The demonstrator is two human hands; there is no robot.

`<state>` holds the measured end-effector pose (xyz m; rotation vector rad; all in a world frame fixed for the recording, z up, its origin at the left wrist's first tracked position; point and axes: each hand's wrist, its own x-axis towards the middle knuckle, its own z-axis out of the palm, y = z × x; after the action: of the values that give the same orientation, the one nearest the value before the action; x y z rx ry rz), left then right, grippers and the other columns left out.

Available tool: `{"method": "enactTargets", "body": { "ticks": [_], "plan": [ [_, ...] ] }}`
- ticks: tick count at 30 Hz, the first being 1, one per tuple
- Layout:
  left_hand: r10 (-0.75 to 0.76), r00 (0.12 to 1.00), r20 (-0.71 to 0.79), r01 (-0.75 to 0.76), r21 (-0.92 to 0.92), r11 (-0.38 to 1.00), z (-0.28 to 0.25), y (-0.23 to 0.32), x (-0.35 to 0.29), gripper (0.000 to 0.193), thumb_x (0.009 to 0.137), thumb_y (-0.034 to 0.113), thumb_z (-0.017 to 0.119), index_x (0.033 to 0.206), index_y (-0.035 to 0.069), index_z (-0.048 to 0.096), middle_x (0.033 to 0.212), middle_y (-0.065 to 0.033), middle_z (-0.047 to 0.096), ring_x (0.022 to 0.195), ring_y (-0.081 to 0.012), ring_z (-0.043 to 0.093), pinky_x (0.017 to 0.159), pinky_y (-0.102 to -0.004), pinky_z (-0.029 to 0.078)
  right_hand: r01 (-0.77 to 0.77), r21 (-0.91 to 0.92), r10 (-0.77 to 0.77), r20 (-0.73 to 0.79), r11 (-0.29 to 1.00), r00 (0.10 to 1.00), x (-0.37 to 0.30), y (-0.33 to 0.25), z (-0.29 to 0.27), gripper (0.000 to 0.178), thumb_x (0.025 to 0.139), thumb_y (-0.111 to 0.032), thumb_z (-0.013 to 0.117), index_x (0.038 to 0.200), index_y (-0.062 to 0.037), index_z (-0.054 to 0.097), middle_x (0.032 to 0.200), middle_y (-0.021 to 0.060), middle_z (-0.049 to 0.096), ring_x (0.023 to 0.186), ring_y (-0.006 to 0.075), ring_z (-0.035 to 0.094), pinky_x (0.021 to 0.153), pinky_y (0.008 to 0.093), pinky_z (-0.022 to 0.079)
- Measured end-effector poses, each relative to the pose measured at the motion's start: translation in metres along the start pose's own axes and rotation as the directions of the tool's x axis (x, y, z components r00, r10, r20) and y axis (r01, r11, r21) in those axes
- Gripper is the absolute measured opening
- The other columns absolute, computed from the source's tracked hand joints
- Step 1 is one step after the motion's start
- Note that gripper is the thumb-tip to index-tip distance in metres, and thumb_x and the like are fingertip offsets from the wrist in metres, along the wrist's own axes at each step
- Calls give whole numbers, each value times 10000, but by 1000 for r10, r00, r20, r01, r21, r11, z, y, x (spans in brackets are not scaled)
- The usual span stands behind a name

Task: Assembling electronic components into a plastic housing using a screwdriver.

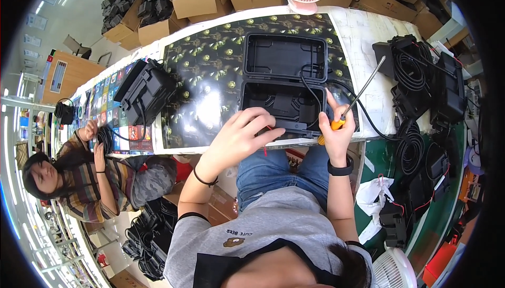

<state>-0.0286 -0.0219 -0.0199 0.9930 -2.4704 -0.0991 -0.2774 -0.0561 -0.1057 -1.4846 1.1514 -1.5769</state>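
Patterned tabletop (200, 77), one open black case (279, 80), one screwdriver (337, 124) in right hand (339, 136).

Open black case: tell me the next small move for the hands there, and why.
Probably have the left hand draw the thin red strand up over the near rim of the case: it seems to hang below that rim, the lid is folded back, and the screwdriver in the right hand points away, so is not yet placed for use there.
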Motion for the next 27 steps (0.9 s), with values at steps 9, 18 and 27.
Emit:
{"method": "enactTargets", "body": {
  "ticks": [9, 18, 27],
  "plan": [
    [-99, 979, -179, 47, -276, 960, 7, -22, 2, 199, 769, -5, 678, 953, 58, 719, 921, -66, 673, 796, -185, 641, 688, -280, 539, -111, 29, 111, 5, 993, 994, -4, 2, -5, 390, 782, 62, 678, 779, -107, 327, 1300, 264, 618, 878, 74, 578, 762, 241, 462],
    [-418, 897, -145, 414, -54, 908, 0, -8, 12, 335, 811, -84, 596, 1113, 13, 702, 967, -88, 562, 818, -215, 588, 702, -297, 518, -26, 25, 26, -7, 999, 1000, 0, -2, 2, 370, 777, 57, 690, 773, -98, 354, 1291, 287, 613, 875, 73, 585, 723, 237, 465],
    [-399, 912, 95, 409, -291, 865, 25, -16, 52, 589, 791, 132, 780, 1325, 92, 535, 911, -115, 620, 795, -251, 680, 659, -339, 537, -76, -45, 78, 53, 996, 996, 3, -10, -4, 361, 795, 15, 716, 774, -100, 375, 1308, 272, 609, 924, 90, 598, 755, 255, 477]
  ]
}}
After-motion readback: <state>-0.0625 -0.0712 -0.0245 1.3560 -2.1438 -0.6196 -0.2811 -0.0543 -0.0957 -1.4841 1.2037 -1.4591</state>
